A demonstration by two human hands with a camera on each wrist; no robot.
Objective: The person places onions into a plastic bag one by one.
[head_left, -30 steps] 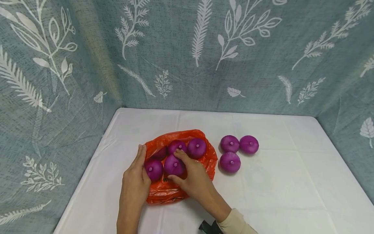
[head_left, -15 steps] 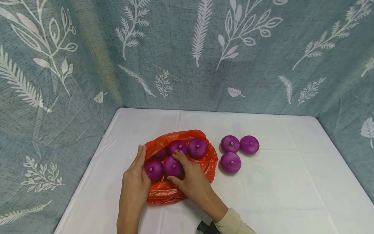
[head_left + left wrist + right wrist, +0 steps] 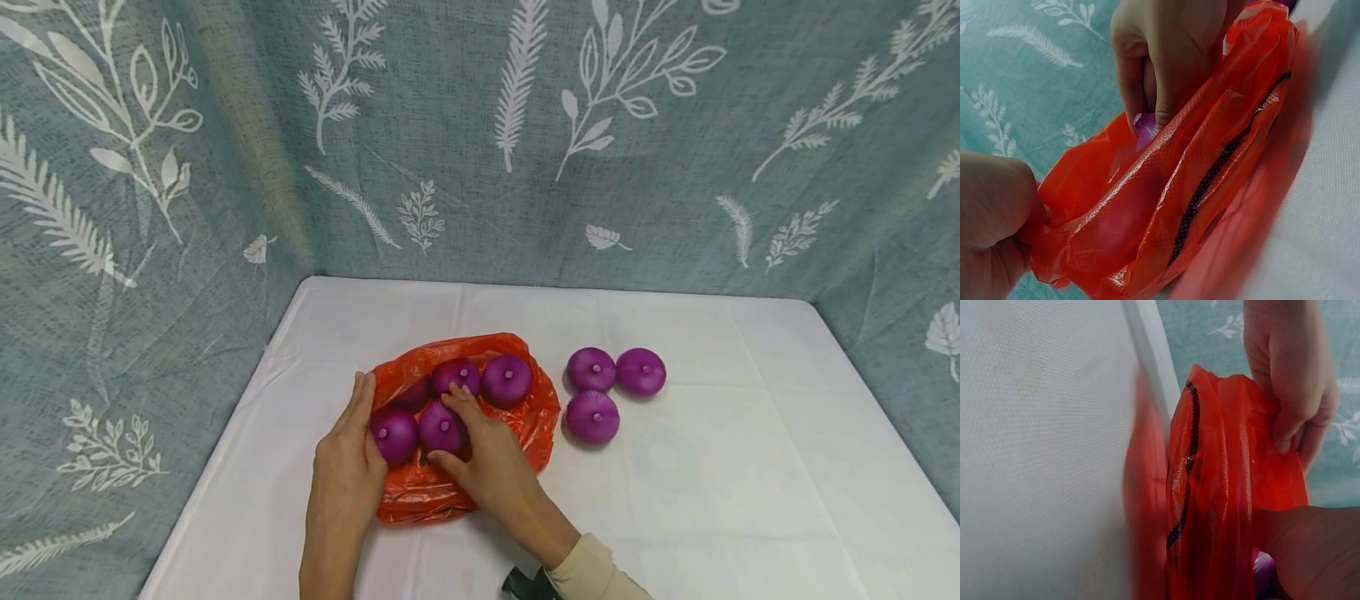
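Observation:
An orange-red plastic bag [image 3: 427, 496] lies on the white table with its mouth open and several purple onions inside. My left hand [image 3: 347, 467] grips the left rim of the bag, the thumb on the inner side, beside one onion [image 3: 393, 435]. Reaching into the bag, my right hand [image 3: 498, 471] holds another onion [image 3: 442, 427] between thumb and fingers. Behind it in the bag sit an onion [image 3: 457, 373] and, to its right, a further onion [image 3: 507, 381]. In the left wrist view, the bag wall hides most of the held onion [image 3: 1146, 128].
Three onions lie close together on the table right of the bag: a left one [image 3: 591, 368], a right one [image 3: 641, 372] and a front one [image 3: 592, 417]. A dark object [image 3: 528, 583] shows at the right wrist. Leaf-patterned blue-green cloth [image 3: 480, 208] surrounds the table [image 3: 720, 483].
My right hand and the onion it holds have shifted very slightly left within the bag. My left hand stays on the rim, and the three loose onions have not moved.

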